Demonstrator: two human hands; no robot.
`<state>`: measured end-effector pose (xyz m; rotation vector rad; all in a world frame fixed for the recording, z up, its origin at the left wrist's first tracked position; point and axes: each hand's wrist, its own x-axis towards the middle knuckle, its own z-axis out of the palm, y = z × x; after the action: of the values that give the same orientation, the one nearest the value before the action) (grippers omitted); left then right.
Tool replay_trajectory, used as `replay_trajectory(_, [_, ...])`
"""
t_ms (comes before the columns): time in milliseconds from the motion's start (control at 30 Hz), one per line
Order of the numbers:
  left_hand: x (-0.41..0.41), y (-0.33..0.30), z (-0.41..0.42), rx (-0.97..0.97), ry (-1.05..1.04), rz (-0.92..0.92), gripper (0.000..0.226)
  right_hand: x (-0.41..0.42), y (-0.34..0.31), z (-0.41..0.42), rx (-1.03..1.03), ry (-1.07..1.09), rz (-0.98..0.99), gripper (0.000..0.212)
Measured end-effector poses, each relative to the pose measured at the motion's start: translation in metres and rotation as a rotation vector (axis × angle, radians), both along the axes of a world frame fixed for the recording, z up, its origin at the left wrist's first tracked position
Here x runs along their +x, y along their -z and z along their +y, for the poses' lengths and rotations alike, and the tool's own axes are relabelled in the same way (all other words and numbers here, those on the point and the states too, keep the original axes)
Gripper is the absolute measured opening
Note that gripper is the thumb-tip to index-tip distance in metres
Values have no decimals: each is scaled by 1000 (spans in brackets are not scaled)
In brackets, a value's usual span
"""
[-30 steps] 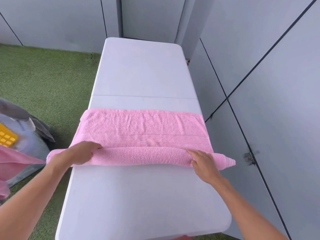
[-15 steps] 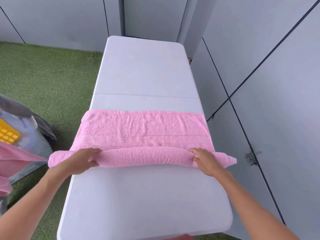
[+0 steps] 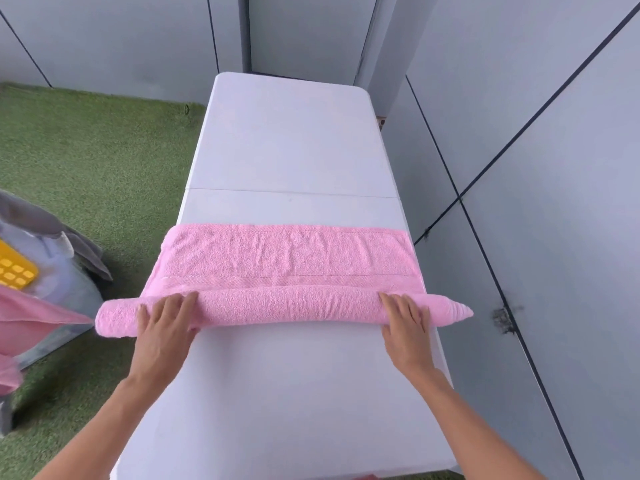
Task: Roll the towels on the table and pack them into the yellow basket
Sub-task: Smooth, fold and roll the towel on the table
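Flattening since earlier: left hand (image 3: 165, 318), right hand (image 3: 406, 318) press straight-fingered on towel (image 3: 284, 271) roll.

The yellow plastic grid basket (image 3: 15, 270) is cut by the left edge, mostly hidden in grey fabric (image 3: 69, 251). A second pink cloth (image 3: 31, 320) there runs out of frame, blurred.

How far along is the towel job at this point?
Done: the near part of the pink towel is already rolled. In hand: left hand and right hand press flat on the roll. Left: the flat strip beyond, then packing it into the yellow basket on the floor.
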<state>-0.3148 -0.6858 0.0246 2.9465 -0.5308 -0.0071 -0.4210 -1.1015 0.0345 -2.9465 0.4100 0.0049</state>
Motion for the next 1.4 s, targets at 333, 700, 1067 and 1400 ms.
replay_trajectory(333, [48,-32,33,-82,8,666,57,36,-54,-37,227,-153,608,52])
replay_trajectory(700, [11,-3,15,-90,105,91,80,22,-25,-13,-44,-60,163,63])
replay_trajectory(1067, [56,-30,24,-135,85,658,48,41,-51,-39,131,-59,644,45])
replay_trajectory(1400, [16,-2,26,-65,141,123,80,15,-25,-19,52,-98,240,63])
